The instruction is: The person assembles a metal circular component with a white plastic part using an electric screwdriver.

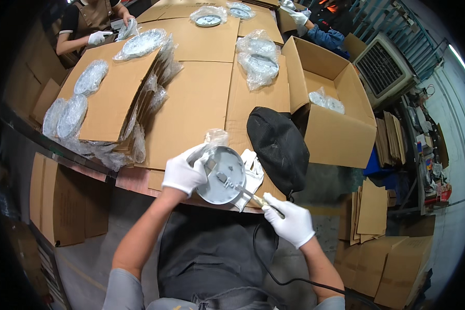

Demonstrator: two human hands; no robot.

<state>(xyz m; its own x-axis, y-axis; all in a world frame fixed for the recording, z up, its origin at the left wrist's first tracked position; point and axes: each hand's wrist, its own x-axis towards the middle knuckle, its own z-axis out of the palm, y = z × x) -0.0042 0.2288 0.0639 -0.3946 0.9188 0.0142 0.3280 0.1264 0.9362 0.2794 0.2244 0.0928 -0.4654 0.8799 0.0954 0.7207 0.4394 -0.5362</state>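
Observation:
My left hand (187, 170), in a white glove, grips the left rim of a round, shallow grey metal dish (223, 191) and tilts its inside up at me. Crumpled clear plastic (216, 137) sticks up behind the dish's top edge. Closed in my gloved right hand (290, 222) is a corded tool with a thin shaft, which looks like a soldering iron (257, 199). Its tip reaches over the dish's inside, close to a small dark patch; whether it touches, I cannot tell. A loose white glove (252, 178) lies right beside the dish.
A black mesh bag (278, 147) rests on the cardboard-covered table (191, 98), by an open carton (341, 126) holding a plastic-wrapped piece. To the left, cardboard sheets (113, 88) are stacked with wrapped discs (72, 116). A black cord (294, 281) trails at lower right. Two people work across the table.

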